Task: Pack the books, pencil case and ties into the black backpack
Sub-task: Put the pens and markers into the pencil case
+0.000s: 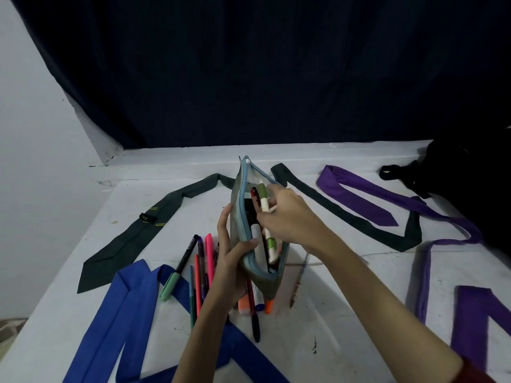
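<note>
A grey pencil case (237, 200) with a light blue zip stands open above the white table, with markers inside it. My left hand (231, 261) grips its near end, thumb hooked over the zip edge. My right hand (287, 217) reaches over the opening and pinches a white and green marker (264, 199) that points into the case. Several loose pens and highlighters (203, 269) lie under and left of the case. A dark green tie (132, 239), a blue tie (121, 313) and a purple tie (367, 197) lie spread out. The black backpack (464, 183) sits far right.
A pencil (300, 280) lies alone right of the case. A second dark tie (345, 214) runs behind my right hand. A dark curtain hangs behind the table, and a white wall stands at the left. The table (345, 327) has a raised ledge at its back.
</note>
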